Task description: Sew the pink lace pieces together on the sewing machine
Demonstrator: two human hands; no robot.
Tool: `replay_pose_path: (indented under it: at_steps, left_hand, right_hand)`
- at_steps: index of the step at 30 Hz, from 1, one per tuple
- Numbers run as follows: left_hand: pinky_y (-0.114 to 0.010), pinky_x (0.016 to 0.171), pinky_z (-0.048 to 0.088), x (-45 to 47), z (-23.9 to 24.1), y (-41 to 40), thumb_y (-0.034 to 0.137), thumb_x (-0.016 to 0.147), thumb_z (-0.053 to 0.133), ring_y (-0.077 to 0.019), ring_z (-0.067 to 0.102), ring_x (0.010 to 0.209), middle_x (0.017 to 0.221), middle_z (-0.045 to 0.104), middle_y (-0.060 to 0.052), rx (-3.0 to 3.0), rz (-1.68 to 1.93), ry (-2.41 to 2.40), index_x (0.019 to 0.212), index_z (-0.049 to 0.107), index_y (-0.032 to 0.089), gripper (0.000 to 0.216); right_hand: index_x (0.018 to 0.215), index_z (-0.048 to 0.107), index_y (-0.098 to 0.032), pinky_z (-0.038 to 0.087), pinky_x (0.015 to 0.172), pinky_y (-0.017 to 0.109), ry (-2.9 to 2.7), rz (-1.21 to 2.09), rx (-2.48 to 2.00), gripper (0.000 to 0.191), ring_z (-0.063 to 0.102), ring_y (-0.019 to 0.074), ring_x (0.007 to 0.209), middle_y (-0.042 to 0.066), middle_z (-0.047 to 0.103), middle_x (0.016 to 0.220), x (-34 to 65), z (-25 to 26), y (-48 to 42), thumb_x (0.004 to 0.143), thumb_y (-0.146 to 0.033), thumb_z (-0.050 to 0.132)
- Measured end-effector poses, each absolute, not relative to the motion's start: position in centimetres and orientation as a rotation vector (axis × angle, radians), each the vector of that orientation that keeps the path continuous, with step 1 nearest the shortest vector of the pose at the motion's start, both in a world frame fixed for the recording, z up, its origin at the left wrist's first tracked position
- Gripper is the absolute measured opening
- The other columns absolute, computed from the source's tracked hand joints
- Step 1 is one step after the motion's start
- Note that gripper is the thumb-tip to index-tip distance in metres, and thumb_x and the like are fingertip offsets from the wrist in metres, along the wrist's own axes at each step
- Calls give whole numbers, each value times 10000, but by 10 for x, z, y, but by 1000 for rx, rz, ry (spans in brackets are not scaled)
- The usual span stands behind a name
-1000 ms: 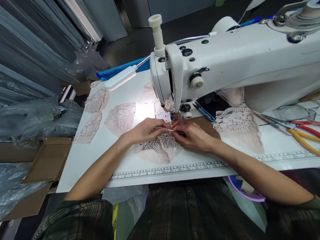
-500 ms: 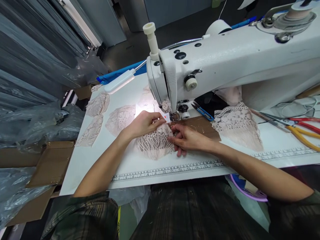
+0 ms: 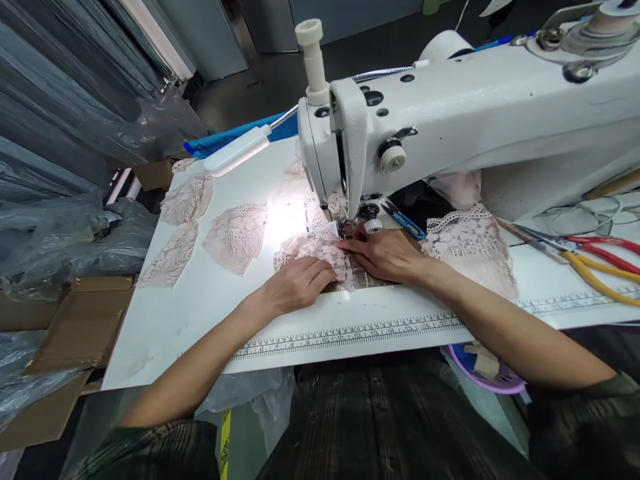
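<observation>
A pale pink lace piece [image 3: 313,252] lies on the white table in front of the needle of a white sewing machine [image 3: 450,127]. My left hand [image 3: 297,285] rests on the near edge of the lace with its fingers curled down on it. My right hand [image 3: 387,253] lies flat on the lace's right side, fingertips close to the presser foot [image 3: 345,228]. The lace's far edge reaches under the foot.
Three more lace pieces [image 3: 235,237] lie at the left, another [image 3: 475,250] at the right. Blue thread snips [image 3: 406,222] sit beside the machine. Red and yellow scissors [image 3: 595,263] lie far right. A lamp [image 3: 237,152], printed ruler [image 3: 350,333], purple basket [image 3: 487,380] and cardboard boxes [image 3: 75,320] surround the table.
The lace has moved up toward the presser foot. My left hand slid back to its near edge, and my right hand flattened on its right side.
</observation>
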State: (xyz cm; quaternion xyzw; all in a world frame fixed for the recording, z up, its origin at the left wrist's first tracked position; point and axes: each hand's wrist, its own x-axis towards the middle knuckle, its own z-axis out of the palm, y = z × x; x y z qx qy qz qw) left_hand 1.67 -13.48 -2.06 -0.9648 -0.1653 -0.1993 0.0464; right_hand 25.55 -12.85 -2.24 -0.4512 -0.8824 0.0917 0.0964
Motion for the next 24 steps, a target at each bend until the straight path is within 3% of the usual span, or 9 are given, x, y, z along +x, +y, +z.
replay_pose_path:
  at_steps: [3,6,10,13,16,19,21,24]
  left_hand:
    - [-276,612,510,22,-28,-130,180,990,440,-142,593,642,772,668,-41,-2855,-705,-510,923,557,165,135]
    - [-281,614,515,24,-27,-132,287,975,517,-158,611,677,779,661,-54,-2898,-716,-545,946,589,154,155]
    - [-248,585,504,27,-23,-147,211,961,522,-133,596,637,715,627,-26,-2938,-775,-629,920,630,156,128]
    - [-270,574,514,33,-24,-157,264,955,558,-136,578,602,666,597,-13,-2845,-806,-639,892,641,165,144]
    - [-381,748,593,39,-28,-161,362,929,603,-207,663,833,896,671,-94,-2878,-841,-634,926,638,151,214]
    - [-544,1026,509,40,-30,-162,319,913,614,-271,634,1114,1129,652,-163,-3024,-867,-730,986,618,125,207]
    - [-593,1094,437,38,-31,-161,235,900,599,-266,628,1143,1141,658,-158,-3073,-892,-793,975,612,130,130]
    - [-577,1092,450,32,-31,-159,164,883,570,-236,659,1084,1099,685,-136,-3083,-930,-802,895,612,142,50]
  right_hand:
    - [1349,586,-280,337,604,293,-2640,232,-1372,448,542,226,844,128,628,1125,251,-22,-132,922,-220,463]
    - [1336,595,-270,360,610,281,-2607,220,-1367,448,531,217,860,137,596,1148,251,-23,-135,916,-191,457]
    - [1326,598,-254,385,621,273,-2576,176,-1332,440,520,222,908,140,586,1123,252,-27,-137,916,-175,457]
    - [1316,600,-258,414,638,282,-2563,163,-1316,419,523,236,950,139,584,1122,252,-31,-138,933,-187,445]
    - [1294,616,-250,440,654,295,-2555,182,-1296,381,544,252,988,145,586,1136,252,-32,-138,964,-236,427]
    - [1316,601,-244,441,633,294,-2524,248,-1311,389,582,240,937,146,595,1179,257,-31,-134,980,-286,410]
    - [1341,581,-242,432,614,289,-2512,337,-1327,407,594,202,818,129,621,1158,261,-27,-128,982,-290,393]
    - [1336,586,-249,411,598,272,-2570,451,-1283,417,578,162,714,96,655,1101,265,-19,-120,981,-272,368]
